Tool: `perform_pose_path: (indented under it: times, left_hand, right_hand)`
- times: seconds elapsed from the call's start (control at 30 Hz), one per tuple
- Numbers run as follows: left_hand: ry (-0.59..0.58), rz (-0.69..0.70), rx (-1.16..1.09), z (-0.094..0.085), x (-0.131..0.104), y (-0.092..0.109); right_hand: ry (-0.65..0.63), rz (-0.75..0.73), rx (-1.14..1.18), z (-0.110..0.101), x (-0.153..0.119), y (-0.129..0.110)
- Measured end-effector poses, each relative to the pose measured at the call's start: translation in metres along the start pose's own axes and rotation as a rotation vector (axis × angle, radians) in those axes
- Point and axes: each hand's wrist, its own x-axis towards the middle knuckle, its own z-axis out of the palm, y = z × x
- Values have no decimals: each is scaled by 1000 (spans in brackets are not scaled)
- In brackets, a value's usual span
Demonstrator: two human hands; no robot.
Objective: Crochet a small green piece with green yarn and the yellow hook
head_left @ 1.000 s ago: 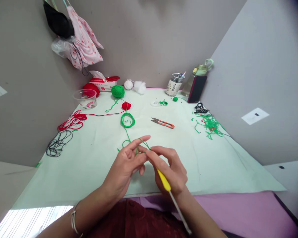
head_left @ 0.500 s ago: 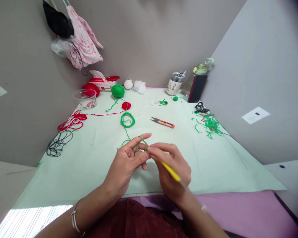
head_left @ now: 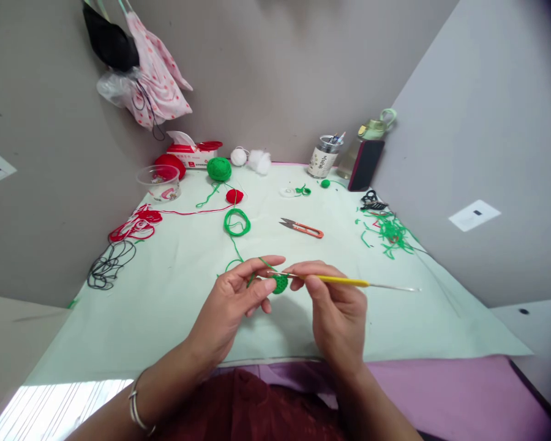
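A small round green crochet piece [head_left: 280, 283] is pinched between the thumb and fingers of my left hand [head_left: 234, 297]. Green yarn passes over the raised left index finger and trails to a loose coil of green yarn [head_left: 237, 222] on the table. My right hand [head_left: 337, 300] grips a yellow-handled crochet hook [head_left: 344, 280], held nearly level with its metal tip at the top edge of the piece. The hook's other metal end points right. Beyond my hands lie orange-handled thread snips [head_left: 302, 228], blades to the left.
Green yarn scraps [head_left: 392, 231] and black scissors [head_left: 371, 199] lie at the right. At the left are red yarn [head_left: 140, 223], dark cord [head_left: 110, 266] and a clear plastic tub [head_left: 158, 184]. Along the back stand a green yarn ball [head_left: 219, 169], a pen can [head_left: 324, 158] and a phone [head_left: 366, 165].
My right hand has turned, swinging the hook from a steep slant to nearly level. The green crochet piece, mostly hidden before, now shows between my hands.
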Motion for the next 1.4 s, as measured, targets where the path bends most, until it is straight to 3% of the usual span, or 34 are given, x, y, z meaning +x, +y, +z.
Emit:
perform_pose_path:
  times: [0.2, 0.37, 0.6, 0.8, 0.93, 1.03, 1.13, 1.27, 1.4]
  left_hand:
    - [28, 9, -17, -3, -1, 0]
    - [44, 30, -5, -2, -2, 0]
    - [63, 83, 95, -4, -2, 1]
    - [132, 117, 116, 2, -4, 1]
    - [44, -30, -106, 6, -3, 2]
    - [-4, -139, -275, 4, 1, 6]
    - [7, -114, -291, 1, 4, 10]
    - [-34, -74, -237, 2, 1, 9]
    - [-44, -68, -209, 1, -2, 6]
  right_hand:
    - [-6, 89, 195, -3, 0, 4]
    - [-7, 10, 76, -2, -2, -6]
    - [-58, -237, -185, -4, -10, -9]
    - [-121, -420, -352, -2, -12, 4]
    - [-32, -581, -582, 3, -14, 9]
    - [29, -445, -378, 1, -12, 2]
    - [89, -237, -89, -2, -7, -5]
    - [3, -9, 99, -1, -3, -3]
    - [-15, 72, 215, 1, -4, 3]
